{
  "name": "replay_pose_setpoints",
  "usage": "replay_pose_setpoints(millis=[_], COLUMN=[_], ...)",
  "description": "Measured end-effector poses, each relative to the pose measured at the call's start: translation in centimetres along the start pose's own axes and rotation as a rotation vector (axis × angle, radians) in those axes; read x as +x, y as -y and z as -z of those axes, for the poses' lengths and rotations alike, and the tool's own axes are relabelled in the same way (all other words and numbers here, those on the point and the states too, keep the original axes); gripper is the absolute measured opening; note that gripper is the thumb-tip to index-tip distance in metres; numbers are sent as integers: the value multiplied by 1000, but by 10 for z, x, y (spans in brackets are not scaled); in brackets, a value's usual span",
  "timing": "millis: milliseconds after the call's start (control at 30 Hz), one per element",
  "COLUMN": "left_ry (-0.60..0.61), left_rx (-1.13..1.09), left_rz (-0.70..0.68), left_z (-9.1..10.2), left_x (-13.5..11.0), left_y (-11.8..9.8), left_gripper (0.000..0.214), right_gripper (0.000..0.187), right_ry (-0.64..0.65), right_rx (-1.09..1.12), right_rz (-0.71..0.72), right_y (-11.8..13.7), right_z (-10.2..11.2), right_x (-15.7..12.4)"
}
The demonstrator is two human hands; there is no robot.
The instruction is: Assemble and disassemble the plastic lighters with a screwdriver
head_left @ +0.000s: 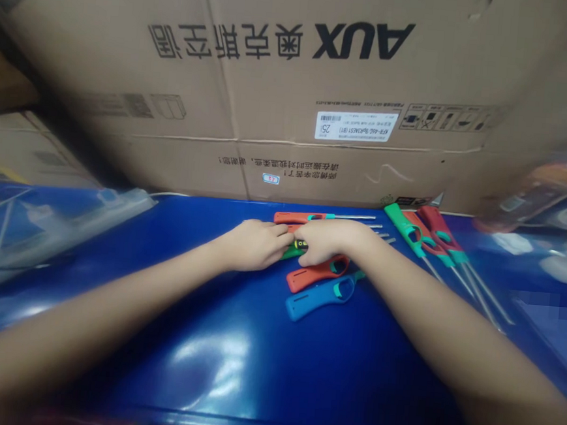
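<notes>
Blue, glossy and lit by a pale glare, the table [300, 371] spreads beneath two bare hands that meet near the middle of the view. Taking their meeting point as the clock's centre, the left hand [256, 246] sits at 9 o'clock, fingers bent and held close together, tips at a half-hidden green lighter [290, 254]. At 3 o'clock the right hand [333, 239] arches over the same spot, thumb and fingers curled down beside a yellow-and-black label [300, 244]. I cannot tell whether either hand is pinching the lighter (the knuckles cover most of it).

Just beyond, at 12 o'clock, lies an upper orange lighter [290, 218] with its metal neck towards 3. At 5 o'clock come a lower orange lighter [305, 278] and, nearer the wearer, a blue lighter [308, 301]. Well apart at 3 o'clock, green, orange and red lighters [434, 224] lie fanned together, necks towards 4. Behind everything at 12 stands a cardboard box [273, 94], its printing upside down; clear plastic packaging [66, 234] lies at 9.
</notes>
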State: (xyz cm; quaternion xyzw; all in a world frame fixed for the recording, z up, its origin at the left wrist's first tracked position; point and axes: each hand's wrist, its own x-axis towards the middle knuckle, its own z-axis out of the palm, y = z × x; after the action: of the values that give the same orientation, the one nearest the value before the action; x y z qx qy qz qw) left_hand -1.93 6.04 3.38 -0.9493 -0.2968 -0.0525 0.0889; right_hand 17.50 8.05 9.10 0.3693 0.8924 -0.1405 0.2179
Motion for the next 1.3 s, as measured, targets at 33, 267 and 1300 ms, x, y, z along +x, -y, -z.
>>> replay_pose_setpoints(millis=[33,267,1300], left_ry=[10,124,169], left_rx=[-8,-54,122], left_rz=[-10,30,-8], left_z=[1,6,12], left_x=[-1,2,12], left_y=[0,0,-1], left_gripper=[22,20,33], right_gripper=[38,34,40], right_ry=[0,0,-5], right_rx=[2,5,-17], right_rz=[-5,2,11], right_y=[0,-2,-5], right_z=[0,-2,-5], right_x=[0,2,6])
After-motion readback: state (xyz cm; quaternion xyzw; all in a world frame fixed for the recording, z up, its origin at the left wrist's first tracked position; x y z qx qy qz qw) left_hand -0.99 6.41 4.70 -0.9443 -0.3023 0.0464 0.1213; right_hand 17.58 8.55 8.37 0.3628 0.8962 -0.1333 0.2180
